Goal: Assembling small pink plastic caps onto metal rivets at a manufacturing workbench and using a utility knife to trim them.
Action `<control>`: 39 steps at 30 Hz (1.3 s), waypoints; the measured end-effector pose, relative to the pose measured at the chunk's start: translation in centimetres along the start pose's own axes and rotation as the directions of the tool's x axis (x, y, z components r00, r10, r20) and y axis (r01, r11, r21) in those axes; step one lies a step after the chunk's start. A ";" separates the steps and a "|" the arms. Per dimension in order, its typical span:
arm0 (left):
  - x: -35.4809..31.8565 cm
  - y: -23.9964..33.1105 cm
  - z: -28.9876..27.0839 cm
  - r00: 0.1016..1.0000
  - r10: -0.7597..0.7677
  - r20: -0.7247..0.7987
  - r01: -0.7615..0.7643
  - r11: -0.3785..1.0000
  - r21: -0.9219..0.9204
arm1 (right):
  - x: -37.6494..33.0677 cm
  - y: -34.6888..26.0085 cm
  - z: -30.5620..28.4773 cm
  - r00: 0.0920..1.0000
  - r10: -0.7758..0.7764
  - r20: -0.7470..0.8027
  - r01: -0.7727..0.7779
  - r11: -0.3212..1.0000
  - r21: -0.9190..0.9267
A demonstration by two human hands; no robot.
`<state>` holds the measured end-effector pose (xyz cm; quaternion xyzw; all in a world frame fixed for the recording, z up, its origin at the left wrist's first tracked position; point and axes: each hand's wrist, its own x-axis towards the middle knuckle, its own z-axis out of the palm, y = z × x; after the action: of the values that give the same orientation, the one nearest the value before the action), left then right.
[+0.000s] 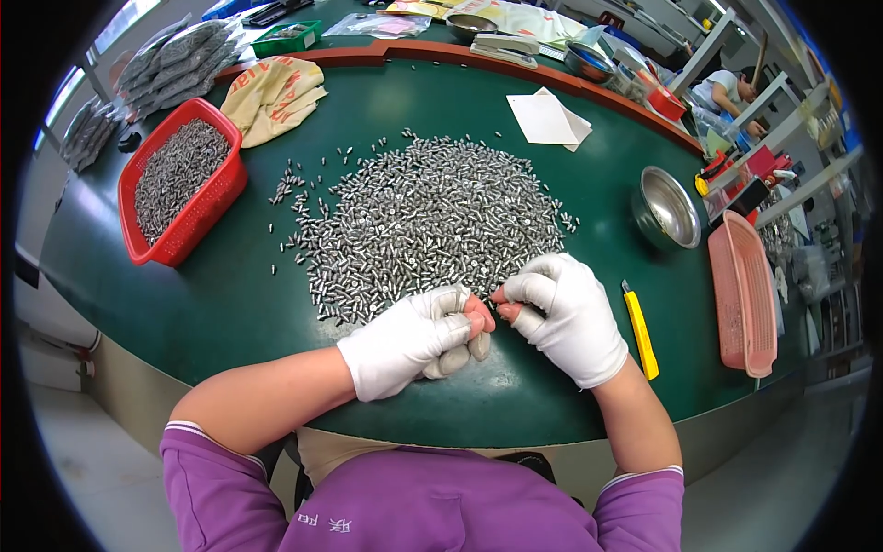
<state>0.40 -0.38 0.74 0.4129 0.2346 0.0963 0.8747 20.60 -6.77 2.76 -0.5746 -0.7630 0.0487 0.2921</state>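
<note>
Many metal pieces point(441, 216) just beyond both hands point(578, 320); fingers curled inward; anything pinched indiscernible

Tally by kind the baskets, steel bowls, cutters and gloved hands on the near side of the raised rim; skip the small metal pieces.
Baskets: 2 (red basket, pink basket)
Steel bowl: 1
Yellow cutter: 1
Gloved hands: 2 (left hand, right hand)
Total: 6

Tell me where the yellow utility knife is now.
In the head view, the slim yellow utility knife lies on the dark green tabletop, between the white-gloved right hand and the pink rectangular basket farther right.
</note>
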 end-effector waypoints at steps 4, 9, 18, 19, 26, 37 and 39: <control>0.0 0.0 0.0 1.000 0.009 -0.008 -0.009 1.000 -0.007 | -0.1 0.0 -0.5 0.986 0.009 0.164 -0.001 0.999 -0.049; 0.2 -0.3 -0.4 0.999 0.032 0.015 -0.032 0.998 -0.053 | -0.3 -0.1 -0.3 0.981 -0.030 0.193 0.060 0.987 -0.151; 0.1 -0.3 -0.5 0.999 0.031 0.024 -0.029 0.997 -0.073 | -0.2 -0.1 -0.2 0.972 -0.062 0.228 0.099 0.982 -0.158; 0.1 -0.3 -0.5 0.999 0.031 0.025 -0.029 0.997 -0.073 | -0.2 -0.1 -0.1 0.972 -0.061 0.227 0.099 0.982 -0.159; 0.1 -0.1 -0.3 1.000 0.018 0.025 -0.016 0.999 -0.049 | -0.1 -0.3 0.7 0.982 -0.084 0.169 0.101 0.990 -0.094; 0.2 -0.3 -0.6 0.992 0.119 0.050 -0.111 0.984 -0.137 | -0.3 -0.6 1.2 0.977 -0.084 0.196 0.127 0.968 -0.216; 0.1 -0.2 -0.7 0.993 0.114 0.041 -0.107 0.983 -0.146 | -0.2 -0.4 0.9 0.995 -0.035 0.089 0.044 0.993 -0.109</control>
<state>0.14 -0.01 0.18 0.3634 0.1824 0.1512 0.9010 19.79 -6.83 2.09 -0.5720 -0.7877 0.0254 0.2275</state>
